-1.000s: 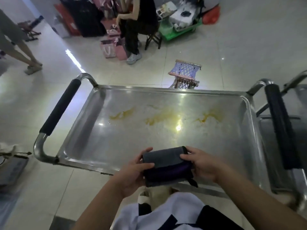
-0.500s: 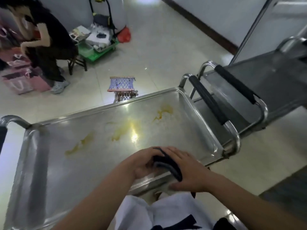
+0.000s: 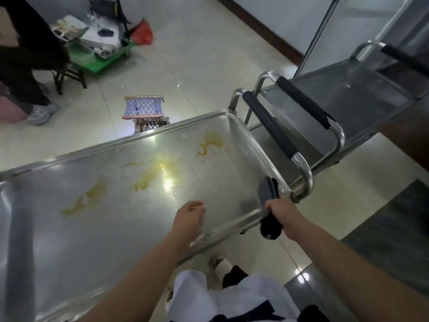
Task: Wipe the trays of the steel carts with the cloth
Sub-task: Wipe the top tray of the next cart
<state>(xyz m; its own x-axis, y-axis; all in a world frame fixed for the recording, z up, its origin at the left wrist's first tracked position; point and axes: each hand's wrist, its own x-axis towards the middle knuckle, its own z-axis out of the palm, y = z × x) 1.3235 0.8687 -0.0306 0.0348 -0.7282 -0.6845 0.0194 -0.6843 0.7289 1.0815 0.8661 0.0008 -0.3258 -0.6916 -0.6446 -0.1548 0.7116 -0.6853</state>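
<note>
Cloth (image 3: 269, 194) | head view: folded, gripped in right hand (image 3: 282, 211) fingers over near right corner of tray (image 3: 69, 228), positioned for a first pass at yellow stains (image 3: 151, 175) | left hand (image 3: 189, 217) fingers loosely curled, holding nothing, over the near rim | second cart (image 3: 348, 98) cut off at right.

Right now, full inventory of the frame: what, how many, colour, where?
cart tray: one, steel, centre
stains: three patches, yellow-brown, on tray
second cart: one, steel, right, black handles
cloth: one, dark grey, over tray's right corner
stool: one, woven white, floor beyond tray
green crate: one, upper left, cluttered
red bag: one, beside crate
seated person: one, dark clothes, far left
left hand: loosely curled, empty, above tray
right hand: grips cloth
</note>
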